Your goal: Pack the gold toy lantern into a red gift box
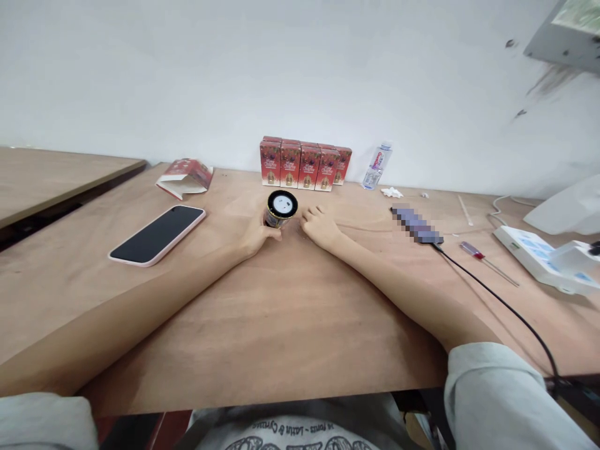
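Observation:
My left hand (260,236) is wrapped round a dark cylindrical object (282,204) with a black rim and a white round disc on its end, which faces me. Just to the right, my right hand (320,226) rests low over the wooden table (281,337) with its fingers curled; whether anything is under them is hidden. Behind both hands, several red printed boxes (300,165) stand upright in a close group near the wall.
Left are a pink-edged phone (158,235) and an open red carton (186,176). Right are a clear bottle (377,166), crumpled white paper (392,192), a cabled phone (417,225), a screwdriver (487,262) and a white power strip (539,257).

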Demonstrator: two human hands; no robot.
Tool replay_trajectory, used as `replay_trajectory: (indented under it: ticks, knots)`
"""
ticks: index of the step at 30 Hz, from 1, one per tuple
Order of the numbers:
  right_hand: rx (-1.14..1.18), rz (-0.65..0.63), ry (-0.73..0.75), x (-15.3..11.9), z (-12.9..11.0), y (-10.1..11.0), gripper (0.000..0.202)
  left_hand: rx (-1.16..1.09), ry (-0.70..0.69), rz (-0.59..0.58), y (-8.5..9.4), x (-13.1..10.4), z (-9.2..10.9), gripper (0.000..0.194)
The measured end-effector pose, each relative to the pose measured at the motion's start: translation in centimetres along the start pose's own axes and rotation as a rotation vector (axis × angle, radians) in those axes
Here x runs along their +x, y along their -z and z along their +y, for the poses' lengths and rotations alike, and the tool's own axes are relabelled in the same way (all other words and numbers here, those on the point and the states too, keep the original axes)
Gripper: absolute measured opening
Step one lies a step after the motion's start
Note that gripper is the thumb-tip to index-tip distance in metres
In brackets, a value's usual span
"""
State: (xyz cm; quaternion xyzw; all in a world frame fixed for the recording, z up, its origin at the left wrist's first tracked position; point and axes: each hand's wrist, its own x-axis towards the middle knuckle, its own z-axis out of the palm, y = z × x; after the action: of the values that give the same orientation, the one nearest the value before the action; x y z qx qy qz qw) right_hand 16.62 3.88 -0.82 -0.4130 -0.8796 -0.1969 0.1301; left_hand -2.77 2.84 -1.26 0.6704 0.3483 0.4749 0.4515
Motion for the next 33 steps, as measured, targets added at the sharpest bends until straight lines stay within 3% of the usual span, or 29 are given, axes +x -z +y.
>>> replay_trajectory:
  ticks: [3,6,8,12,14,16,20,27,33]
  knots:
    - [-0.01,-0.016,0.062,0.2,0.0,0.1,0.023,0.049,-0.011,-0.016,0.1,-0.1,0.1,0.039]
    - [0.086,0.035,0.007,0.3,0.3,0.3,0.022,0.048,0.014,-0.006,0.0,-0.2,0.4,0.039]
    - [0.262,0.177,-0.115,0.3,0.7,0.9,0.017,0.017,0.037,0.006,-0.2,-0.3,0.6,0.043]
    - [0.819,0.584,-0.328,0.6,1.2,3.5,0.022,-0.017,0.082,0.037,-0.4,-0.5,1.0,0.054]
    - [1.032,0.628,-0.276,0.8,0.9,5.1,0.024,-0.013,0.095,0.024,-0.4,-0.5,1.1,0.058]
    - [1.129,0.551,-0.155,0.9,0.4,6.3,0.025,-0.024,0.069,0.001,-0.3,-0.5,1.1,0.065]
    - [1.101,0.477,-0.004,0.8,-0.5,6.7,0.026,-0.043,-0.027,-0.06,-0.1,-0.3,0.8,0.075]
    - [0.952,0.536,0.074,0.6,-0.4,5.6,0.02,-0.072,0.012,-0.095,0.0,-0.3,0.6,0.076]
    - [0.843,0.681,0.086,0.4,-1.0,4.9,0.015,-0.086,0.017,-0.075,-0.2,-0.3,0.9,0.068]
